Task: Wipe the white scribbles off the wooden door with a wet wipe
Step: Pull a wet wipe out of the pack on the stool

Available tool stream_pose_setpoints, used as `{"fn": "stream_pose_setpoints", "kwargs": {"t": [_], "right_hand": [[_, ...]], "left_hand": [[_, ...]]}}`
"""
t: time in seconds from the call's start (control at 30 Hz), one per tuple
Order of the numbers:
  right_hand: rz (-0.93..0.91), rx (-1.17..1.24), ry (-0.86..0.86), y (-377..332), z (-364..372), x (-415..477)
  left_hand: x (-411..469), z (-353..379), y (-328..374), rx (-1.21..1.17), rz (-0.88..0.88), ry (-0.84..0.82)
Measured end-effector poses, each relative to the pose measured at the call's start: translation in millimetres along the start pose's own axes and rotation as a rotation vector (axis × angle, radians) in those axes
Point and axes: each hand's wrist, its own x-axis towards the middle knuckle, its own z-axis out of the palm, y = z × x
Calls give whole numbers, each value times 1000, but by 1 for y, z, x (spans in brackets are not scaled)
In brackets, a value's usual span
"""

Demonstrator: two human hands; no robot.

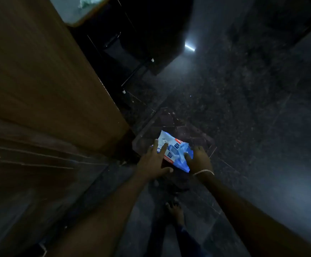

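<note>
A blue and white wet wipe pack (pixel 173 146) lies on the dark floor near the foot of the wooden door (pixel 39 93). My left hand (pixel 153 162) rests on the pack's left side with its fingers spread. My right hand (pixel 200 160), with a bracelet on the wrist, grips the pack's right end, where crumpled blue wrapper or a wipe sticks out. No white scribbles show on the visible part of the door. The scene is dim.
The dark speckled stone floor (pixel 243 108) stretches to the right. A dark piece of furniture with thin legs (pixel 138 71) stands beyond the door. My bare foot (pixel 176 210) is below the hands. A light reflection (pixel 190 46) glints on the floor.
</note>
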Motion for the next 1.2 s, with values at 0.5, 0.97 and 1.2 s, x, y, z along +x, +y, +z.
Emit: {"fn": "stream_pose_setpoints", "kwargs": {"t": [0.5,0.97,1.2], "right_hand": [[48,33,-57,10,22,43],[-115,810,-258,-83,-88,-43],[-321,751,-282,-165,-119,-100]], "left_hand": [[59,27,16,25,-24,23],[-67,-79,55,-1029,-95,403],[-163,-131,37,-1120,-218,578]]}}
